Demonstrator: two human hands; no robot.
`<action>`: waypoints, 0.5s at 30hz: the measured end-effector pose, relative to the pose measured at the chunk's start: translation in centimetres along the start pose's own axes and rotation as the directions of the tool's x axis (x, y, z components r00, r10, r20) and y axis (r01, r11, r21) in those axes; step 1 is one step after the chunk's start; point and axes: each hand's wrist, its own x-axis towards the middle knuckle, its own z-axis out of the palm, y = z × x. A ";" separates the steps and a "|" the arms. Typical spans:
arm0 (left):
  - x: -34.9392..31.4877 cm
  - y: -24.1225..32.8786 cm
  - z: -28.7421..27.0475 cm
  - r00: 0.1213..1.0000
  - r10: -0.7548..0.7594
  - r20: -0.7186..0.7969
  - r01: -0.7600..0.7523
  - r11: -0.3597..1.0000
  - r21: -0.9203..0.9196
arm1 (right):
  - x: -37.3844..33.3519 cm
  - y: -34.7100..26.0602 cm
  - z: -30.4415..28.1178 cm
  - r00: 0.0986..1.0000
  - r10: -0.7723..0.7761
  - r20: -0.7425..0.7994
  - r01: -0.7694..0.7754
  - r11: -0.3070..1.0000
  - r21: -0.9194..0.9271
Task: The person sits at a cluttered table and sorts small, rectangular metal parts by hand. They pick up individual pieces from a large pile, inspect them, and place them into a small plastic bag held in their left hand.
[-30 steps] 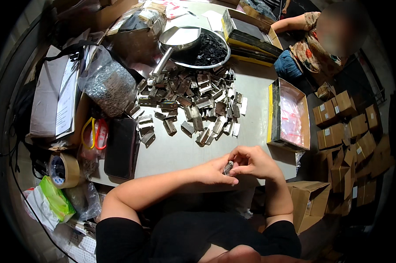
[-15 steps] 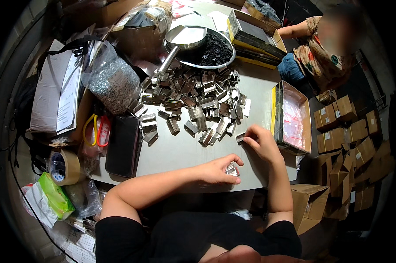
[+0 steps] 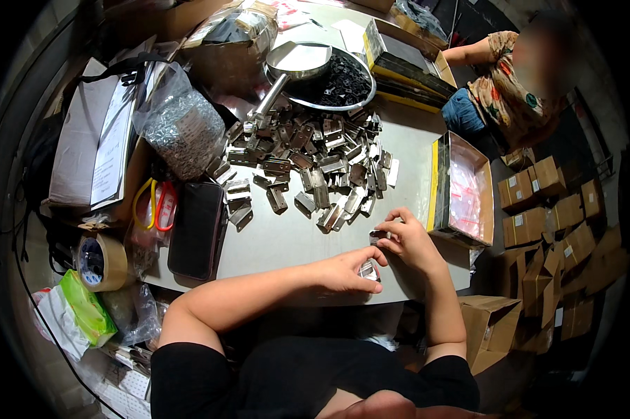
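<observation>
My left hand (image 3: 348, 272) is closed around shiny metal brackets (image 3: 369, 269) near the table's front edge. What else it holds is partly hidden by the fingers. Just beyond it, my right hand (image 3: 411, 241) pinches a small metal bracket (image 3: 378, 237) between thumb and fingers, low over the tabletop. A loose pile of bent metal brackets with holes (image 3: 319, 167) covers the middle of the table, farther off than both hands.
Behind the pile stands a metal bowl (image 3: 372, 89) of black parts with a scoop (image 3: 276, 91) across it. An open box of small bags (image 3: 466, 185) is at right. A phone (image 3: 196, 230), scissors (image 3: 153, 206) and a bag of screws (image 3: 182, 133) lie left. A co-worker (image 3: 503, 91) sits far right.
My right hand has drawn slightly nearer to me and to the left hand, bringing its bracket along. The left hand has stayed in place around its brackets.
</observation>
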 end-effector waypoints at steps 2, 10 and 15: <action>-0.1 0.1 -0.1 1.000 -0.010 0.013 0.010 1.000 0.006 | 0.3 -1.3 0.0 0.995 0.091 0.046 -0.094 0.993 0.072; 0.3 -0.4 0.1 0.998 0.050 0.040 -0.052 0.997 0.053 | -0.2 -0.8 0.9 0.974 -0.228 0.020 0.228 0.973 -0.027; 0.1 0.2 -0.2 0.998 -0.030 0.058 0.024 0.994 0.105 | 0.8 0.1 0.9 0.972 -0.224 0.064 0.227 0.973 -0.041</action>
